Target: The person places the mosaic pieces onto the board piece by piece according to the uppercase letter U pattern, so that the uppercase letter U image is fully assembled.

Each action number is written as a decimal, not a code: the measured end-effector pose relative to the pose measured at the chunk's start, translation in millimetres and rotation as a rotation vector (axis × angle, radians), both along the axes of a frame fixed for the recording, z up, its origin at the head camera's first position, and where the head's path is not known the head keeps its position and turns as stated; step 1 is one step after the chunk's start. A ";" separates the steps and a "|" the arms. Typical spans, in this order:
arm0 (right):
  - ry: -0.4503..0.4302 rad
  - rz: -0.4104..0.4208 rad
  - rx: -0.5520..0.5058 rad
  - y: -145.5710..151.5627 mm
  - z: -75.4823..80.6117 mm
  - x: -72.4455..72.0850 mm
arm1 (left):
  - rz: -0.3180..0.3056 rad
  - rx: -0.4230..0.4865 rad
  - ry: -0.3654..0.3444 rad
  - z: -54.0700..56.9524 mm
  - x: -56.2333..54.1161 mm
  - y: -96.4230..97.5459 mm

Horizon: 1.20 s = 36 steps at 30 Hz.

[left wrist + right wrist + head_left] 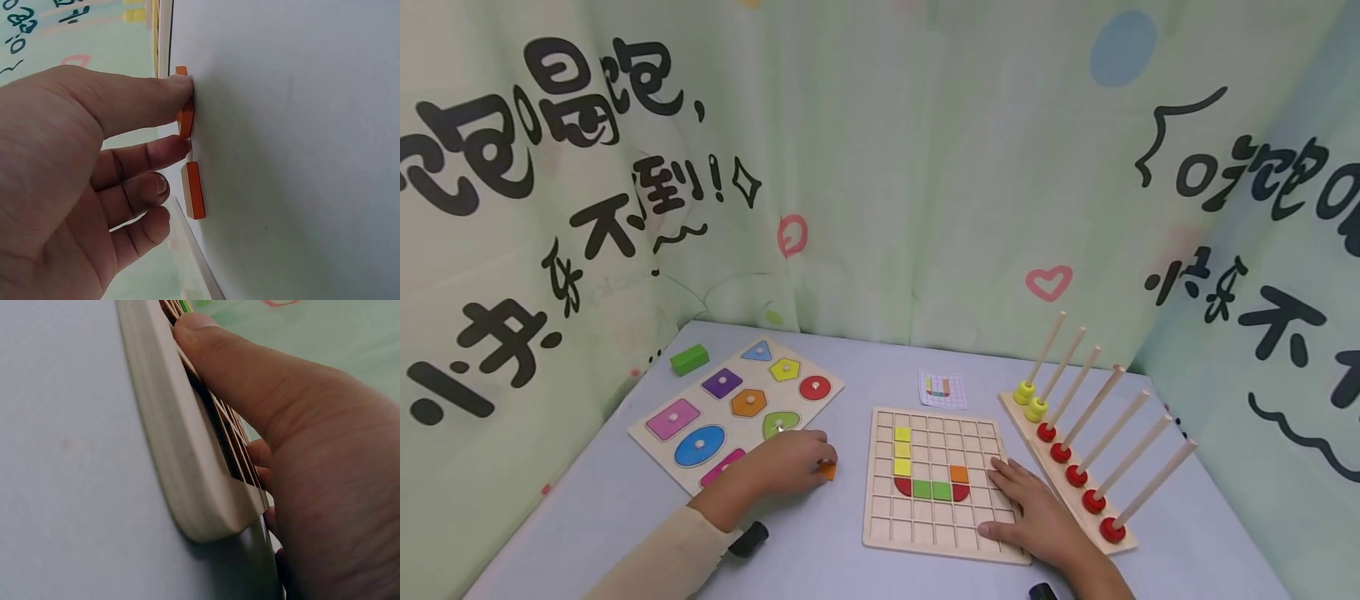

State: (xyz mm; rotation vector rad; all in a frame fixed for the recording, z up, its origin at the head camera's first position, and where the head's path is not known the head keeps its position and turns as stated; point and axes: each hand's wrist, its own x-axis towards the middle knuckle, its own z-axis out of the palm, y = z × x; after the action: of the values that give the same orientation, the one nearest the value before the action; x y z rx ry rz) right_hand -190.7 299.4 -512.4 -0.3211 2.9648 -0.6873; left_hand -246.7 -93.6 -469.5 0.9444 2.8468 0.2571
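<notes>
My left hand (790, 462) is low over the table, just left of the wooden grid board (940, 533). Its thumb and a finger mostly hidden behind it pinch an orange tile (185, 122). A second orange tile (194, 190) lies on the table beside the other, curled fingers. On the board, yellow squares (902, 450) form a column above a row with red corner pieces (902, 487) and green squares (932, 490). An orange square (958, 474) sits above the right red corner. My right hand (1033, 517) rests with spread fingers on the board's right side.
Left stands a shape puzzle board (726, 387) with knobbed pieces, and a green block (689, 359) behind it. A small pattern card (942, 390) lies beyond the grid board. Right of my right hand, a peg stand (1052, 471) with upright rods carries red and yellow beads.
</notes>
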 end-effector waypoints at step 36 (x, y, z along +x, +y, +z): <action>-0.025 0.001 0.011 -1.9 5.6 1.6 | -0.040 -0.074 0.037 4.5 -18.5 22.4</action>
State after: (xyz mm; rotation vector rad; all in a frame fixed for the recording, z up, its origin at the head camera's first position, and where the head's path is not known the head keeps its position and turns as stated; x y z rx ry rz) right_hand -189.1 297.5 -506.9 -0.3105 2.9435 -0.6699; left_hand -265.2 -71.2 -465.0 1.0011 2.8454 0.1301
